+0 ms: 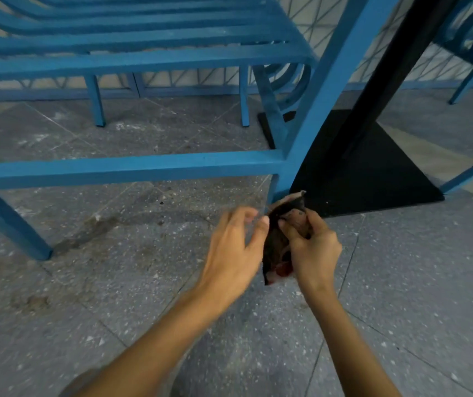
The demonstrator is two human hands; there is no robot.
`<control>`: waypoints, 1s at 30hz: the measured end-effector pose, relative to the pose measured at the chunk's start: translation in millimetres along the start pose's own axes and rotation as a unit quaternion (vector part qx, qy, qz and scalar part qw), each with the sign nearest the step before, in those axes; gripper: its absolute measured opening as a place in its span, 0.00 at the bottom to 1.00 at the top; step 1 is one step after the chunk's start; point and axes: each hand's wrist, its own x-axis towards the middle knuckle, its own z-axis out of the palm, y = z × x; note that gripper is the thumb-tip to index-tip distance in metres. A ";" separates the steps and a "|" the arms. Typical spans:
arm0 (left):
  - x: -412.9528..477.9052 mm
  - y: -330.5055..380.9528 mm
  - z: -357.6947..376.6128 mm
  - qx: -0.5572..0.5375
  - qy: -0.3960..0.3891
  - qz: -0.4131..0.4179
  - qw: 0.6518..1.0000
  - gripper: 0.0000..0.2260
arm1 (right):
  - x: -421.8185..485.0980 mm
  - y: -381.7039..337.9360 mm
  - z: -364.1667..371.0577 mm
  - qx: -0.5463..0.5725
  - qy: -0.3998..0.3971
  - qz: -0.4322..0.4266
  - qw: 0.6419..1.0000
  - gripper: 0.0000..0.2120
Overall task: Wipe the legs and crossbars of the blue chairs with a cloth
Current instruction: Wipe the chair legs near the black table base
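Right hand grips one crumpled dark cloth; the blurred left hand, half-curled, perhaps pinches its edge, below one square-tubed blue chair leg.

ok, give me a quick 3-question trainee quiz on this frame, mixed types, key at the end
1. True or false: the cloth is wiping the crossbar.
2. What stands on the floor right beside the blue front leg? A) black table base B) bucket C) red stool
3. Which hand has its fingers curled round the cloth?

Key:
1. False. It is held in front of the foot of the front leg, below the crossbar.
2. A.
3. The right hand. The left hand has its fingertips at the cloth's edge; blur hides whether it pinches.
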 end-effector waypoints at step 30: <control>59.5 -37.9 46.0 -0.204 -0.113 -0.126 0.964 0.11 | 54.2 -33.1 -15.8 0.029 -0.181 -0.137 0.973 0.16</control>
